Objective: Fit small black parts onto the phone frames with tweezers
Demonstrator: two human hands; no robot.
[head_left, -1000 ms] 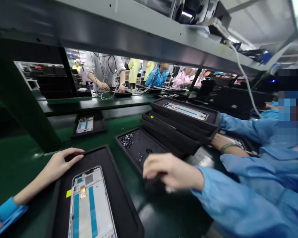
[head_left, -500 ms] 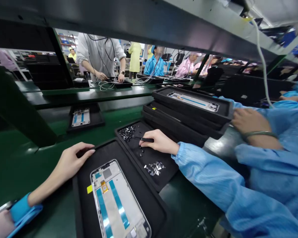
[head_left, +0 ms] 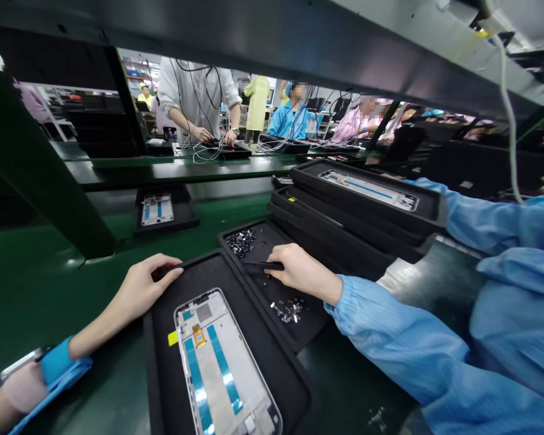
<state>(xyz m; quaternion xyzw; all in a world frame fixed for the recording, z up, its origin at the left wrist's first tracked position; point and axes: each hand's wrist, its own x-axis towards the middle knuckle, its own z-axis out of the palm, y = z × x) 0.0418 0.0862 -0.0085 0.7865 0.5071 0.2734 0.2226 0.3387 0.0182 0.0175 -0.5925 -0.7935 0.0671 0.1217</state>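
My left hand [head_left: 140,283] is at the far left corner of a black tray [head_left: 156,368], thumb and fingers closed on its rim. In this tray lies a silver phone frame [head_left: 226,368] with blue strips and an orange flex piece. My right hand [head_left: 299,270] pinches black tweezers [head_left: 265,265], their tips pointing left over a second black tray [head_left: 281,241]. That tray holds a pile of small dark parts [head_left: 241,241] and a scatter of small silvery pieces [head_left: 291,309]. A few dark bits lie just below the tweezers; whether the tips hold anything, I cannot tell.
Stacked black trays [head_left: 335,226] stand behind my right hand, the top one bearing another phone frame [head_left: 369,188]. A smaller tray [head_left: 188,214] sits at the back left. A co-worker's blue sleeve [head_left: 489,208] reaches in from the right. A green post [head_left: 49,175] slants at left.
The whole view has shifted slightly, so things sit further right. My right hand and the tweezers have tilted a little near the dark parts. The co-worker's hand by the stack has drawn out of sight.
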